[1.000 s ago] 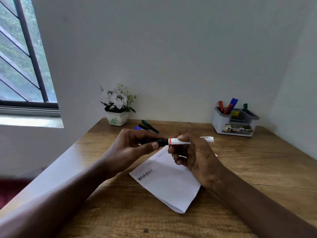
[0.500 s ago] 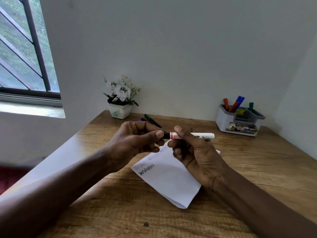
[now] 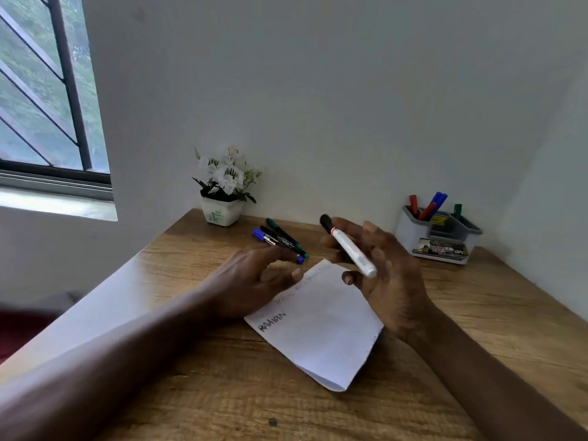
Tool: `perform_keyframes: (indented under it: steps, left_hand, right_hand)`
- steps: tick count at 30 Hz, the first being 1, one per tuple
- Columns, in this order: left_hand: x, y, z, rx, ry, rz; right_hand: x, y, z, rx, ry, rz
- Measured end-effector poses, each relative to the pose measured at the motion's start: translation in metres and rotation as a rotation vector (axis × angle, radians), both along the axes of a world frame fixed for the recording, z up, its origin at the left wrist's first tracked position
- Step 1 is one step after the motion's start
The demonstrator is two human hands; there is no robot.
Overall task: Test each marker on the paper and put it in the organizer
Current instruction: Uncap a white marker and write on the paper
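Observation:
My right hand (image 3: 386, 265) holds a white marker (image 3: 348, 246) with a black cap and a red band, tilted with the cap pointing up and away. It hovers above the far end of the white paper (image 3: 321, 326), which bears handwriting near its left edge. My left hand (image 3: 254, 278) hangs with relaxed fingers over the paper's left corner and holds nothing. The grey-and-white organizer (image 3: 413, 235) stands at the back right with red, blue and green markers (image 3: 428, 205) upright in it.
Three markers (image 3: 281, 240), blue, black and green, lie on the wooden desk behind my left hand. A white pot of white flowers (image 3: 222, 192) stands at the back by the wall. A barred window (image 3: 47, 100) fills the upper left.
My left hand has let go of the marker's capped end and dropped toward the paper. My right hand has swung the marker from level to tilted, cap up.

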State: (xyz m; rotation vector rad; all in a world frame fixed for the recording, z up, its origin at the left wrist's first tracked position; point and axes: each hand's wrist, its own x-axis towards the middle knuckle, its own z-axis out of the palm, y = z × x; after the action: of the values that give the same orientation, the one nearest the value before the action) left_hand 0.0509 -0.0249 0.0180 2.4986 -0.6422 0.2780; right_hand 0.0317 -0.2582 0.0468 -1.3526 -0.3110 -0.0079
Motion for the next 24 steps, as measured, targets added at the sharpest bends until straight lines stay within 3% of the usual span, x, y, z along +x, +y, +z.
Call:
perform_keyframes:
  steps: [5,13,18,24]
  left_hand:
    - [0.005,-0.007,-0.003,0.231,0.016,0.005]
    - [0.02,-0.021,0.011,0.447,-0.076,-0.083]
    - [0.029,-0.017,0.0,0.382,-0.107,-0.108]
    - [0.035,-0.013,-0.006,0.364,-0.121,-0.135]
  right_hand:
    - [0.007,-0.011,-0.003,-0.231,-0.119,-0.401]
    - [0.047,-0.106,0.032,-0.14,-0.219,-0.87]
    - [0.078,-0.176,0.068,-0.414,-0.282,-1.201]
    - [0.115,-0.213,0.079,-0.732,-0.424,-1.254]
